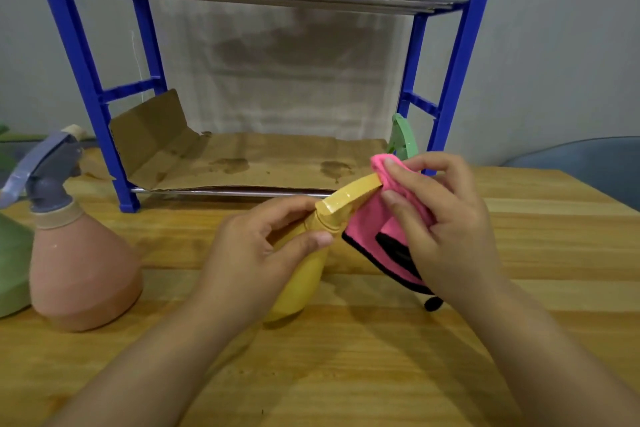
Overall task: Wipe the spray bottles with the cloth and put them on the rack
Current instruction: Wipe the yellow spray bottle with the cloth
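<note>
The yellow bottle [304, 274] is gripped round its neck by the left hand [249, 253], tilted above the table [381, 374], while the pink cloth [377, 222] is pinched round its trigger tip by the right hand [446, 229]. The glossy plastic is judged light, stiff and slippery, so the narrow neck is the surest hold; the soft cloth folds easily.

Wooden table [381, 357], pale planks with the grain running left to right. Standing on it at left: pink spray bottle [83, 267] with grey trigger head, upright; just beside it, cut off by the frame edge, possibly a green bottle [12, 270]. Further back, blue rack [114, 156], feet on the tabletop, lower shelf lined with stained cardboard [263, 159].
</note>
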A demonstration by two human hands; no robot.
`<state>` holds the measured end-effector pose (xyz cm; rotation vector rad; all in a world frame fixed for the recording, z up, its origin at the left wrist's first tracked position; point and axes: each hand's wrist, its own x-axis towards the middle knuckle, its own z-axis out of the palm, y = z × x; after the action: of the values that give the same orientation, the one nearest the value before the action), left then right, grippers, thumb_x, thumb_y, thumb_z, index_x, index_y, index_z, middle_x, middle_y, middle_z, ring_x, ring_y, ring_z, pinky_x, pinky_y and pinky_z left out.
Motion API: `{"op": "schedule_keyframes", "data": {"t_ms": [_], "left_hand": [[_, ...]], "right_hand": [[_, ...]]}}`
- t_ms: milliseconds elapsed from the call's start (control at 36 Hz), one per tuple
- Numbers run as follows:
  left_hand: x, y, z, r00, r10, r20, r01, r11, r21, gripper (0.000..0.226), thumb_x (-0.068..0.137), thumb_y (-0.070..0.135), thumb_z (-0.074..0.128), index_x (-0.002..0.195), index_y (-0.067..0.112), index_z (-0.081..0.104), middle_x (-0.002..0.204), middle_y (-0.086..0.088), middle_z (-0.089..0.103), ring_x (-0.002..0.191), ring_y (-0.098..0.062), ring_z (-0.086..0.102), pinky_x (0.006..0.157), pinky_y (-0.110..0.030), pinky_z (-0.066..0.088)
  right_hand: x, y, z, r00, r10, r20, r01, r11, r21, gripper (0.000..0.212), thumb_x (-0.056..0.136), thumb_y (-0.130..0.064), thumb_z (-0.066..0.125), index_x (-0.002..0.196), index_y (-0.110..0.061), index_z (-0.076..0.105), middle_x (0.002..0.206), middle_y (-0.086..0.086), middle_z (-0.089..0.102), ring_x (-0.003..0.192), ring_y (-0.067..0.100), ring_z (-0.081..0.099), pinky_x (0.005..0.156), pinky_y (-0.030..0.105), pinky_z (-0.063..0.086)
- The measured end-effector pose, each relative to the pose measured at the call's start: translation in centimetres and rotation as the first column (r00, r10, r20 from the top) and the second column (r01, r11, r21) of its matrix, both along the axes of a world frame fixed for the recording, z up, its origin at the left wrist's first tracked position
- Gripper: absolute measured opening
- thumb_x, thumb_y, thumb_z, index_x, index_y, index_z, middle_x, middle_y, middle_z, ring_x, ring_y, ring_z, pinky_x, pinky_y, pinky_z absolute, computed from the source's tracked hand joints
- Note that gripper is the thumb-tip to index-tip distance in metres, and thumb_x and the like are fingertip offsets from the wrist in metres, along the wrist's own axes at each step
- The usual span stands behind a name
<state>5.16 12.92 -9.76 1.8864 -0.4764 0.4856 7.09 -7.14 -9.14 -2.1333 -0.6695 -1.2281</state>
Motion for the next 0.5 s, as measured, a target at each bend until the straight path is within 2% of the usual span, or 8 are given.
{"op": "schedule_keyframes", "data": {"t_ms": [111,194,250,306,389,444,500], "left_hand": [[-0.2,-0.4,0.2,0.991,-0.105,-0.084,0.087,0.978,-0.189,0.028,0.067,0.028,0.077,0.092,0.034,0.067,0.092,0.019,0.073,0.090,0.002,0.067,0.074,-0.012,0.051],[-0.2,-0.6,0.2,0.974,-0.165,-0.157,0.110,0.945,-0.309,0.027,0.065,0.024,0.066,0.091,0.025,0.066,0.087,0.017,0.074,0.084,0.002,0.068,0.067,-0.010,0.050],[-0.1,-0.5,0.1,0.960,-0.213,-0.182,0.135,0.920,-0.367,0.029,0.063,0.020,0.066,0.092,0.020,0.065,0.087,0.013,0.075,0.084,0.000,0.069,0.068,-0.012,0.052],[0.1,-0.5,0.1,0.956,-0.228,-0.186,0.140,0.908,-0.394,0.030,0.062,0.019,0.067,0.091,0.017,0.066,0.085,0.010,0.075,0.084,-0.002,0.069,0.068,-0.014,0.053],[0.3,-0.5,-0.1,0.956,-0.238,-0.174,0.143,0.890,-0.432,0.029,0.059,0.014,0.067,0.088,0.013,0.066,0.078,0.008,0.074,0.077,-0.002,0.068,0.067,-0.014,0.052],[0.2,-0.5,0.0,0.955,-0.250,-0.157,0.157,0.881,-0.446,0.028,0.058,0.012,0.067,0.086,0.011,0.066,0.074,0.007,0.073,0.075,-0.002,0.067,0.067,-0.014,0.053],[0.1,-0.3,0.2,0.951,-0.275,-0.142,0.190,0.880,-0.435,0.030,0.059,0.011,0.065,0.088,0.008,0.066,0.075,0.007,0.074,0.076,-0.002,0.067,0.067,-0.014,0.053]], "right_hand": [[-0.6,0.1,0.0,0.994,0.085,0.067,-0.084,0.996,-0.014,0.035,0.089,-0.013,0.062,0.122,-0.006,0.059,0.116,0.003,0.045,0.097,0.021,0.057,0.086,0.018,0.048],[-0.8,0.2,0.5,0.989,0.093,0.118,-0.087,0.995,-0.055,0.035,0.086,-0.010,0.066,0.120,-0.002,0.060,0.115,0.007,0.048,0.104,0.018,0.053,0.089,0.017,0.047],[-0.7,0.6,0.7,0.991,0.077,0.111,-0.078,0.997,-0.002,0.034,0.086,-0.010,0.066,0.118,0.000,0.062,0.113,0.007,0.050,0.103,0.016,0.053,0.090,0.016,0.045],[-0.6,1.0,0.7,0.991,0.074,0.108,-0.077,0.997,0.024,0.032,0.086,-0.009,0.066,0.117,0.001,0.063,0.111,0.008,0.052,0.103,0.016,0.053,0.090,0.016,0.045],[-1.1,2.0,0.2,0.984,0.135,0.116,-0.129,0.990,-0.055,0.029,0.088,-0.008,0.065,0.116,0.001,0.064,0.109,0.010,0.056,0.101,0.017,0.055,0.087,0.021,0.048],[-1.6,2.9,-0.2,0.973,0.228,0.038,-0.225,0.972,-0.067,0.027,0.095,-0.021,0.057,0.113,-0.003,0.068,0.107,0.002,0.060,0.098,0.014,0.058,0.083,0.020,0.049],[-1.9,3.3,-0.4,0.968,0.250,0.032,-0.242,0.958,-0.152,0.031,0.098,-0.026,0.052,0.110,-0.005,0.071,0.106,0.004,0.064,0.094,0.020,0.063,0.074,0.030,0.053]]}}
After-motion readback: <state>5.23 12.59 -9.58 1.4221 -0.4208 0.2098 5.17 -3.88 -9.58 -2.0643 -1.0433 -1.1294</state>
